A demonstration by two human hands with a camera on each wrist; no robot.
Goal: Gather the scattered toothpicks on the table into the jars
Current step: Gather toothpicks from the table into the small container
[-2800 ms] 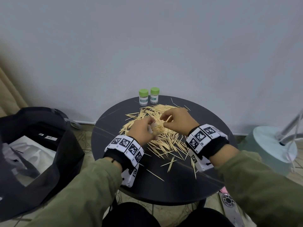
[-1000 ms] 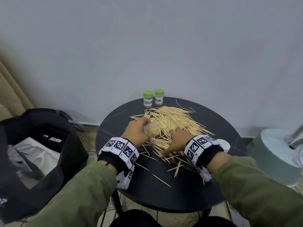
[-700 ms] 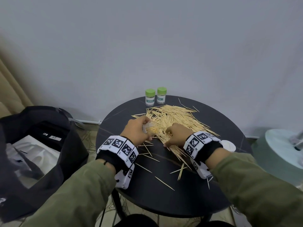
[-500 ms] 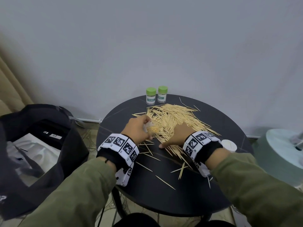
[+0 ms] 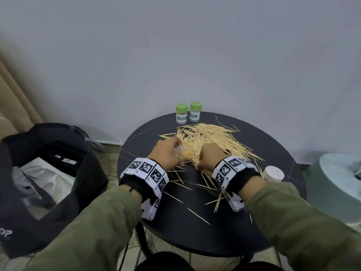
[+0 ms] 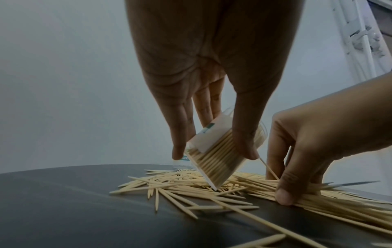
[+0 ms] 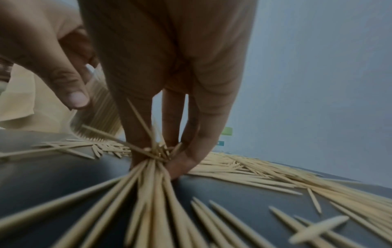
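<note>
- Your left hand holds a tilted, part-filled jar, grip closed round it.
- Your right hand pinches a bunch of toothpicks on the worktop.
- Two capped jars stand at the far edge.

A black bag holding white packaging sits left of the tabletop; a pale-green round base stands right.

The left capped jar has a label reading "TOOTHPICK".
</note>
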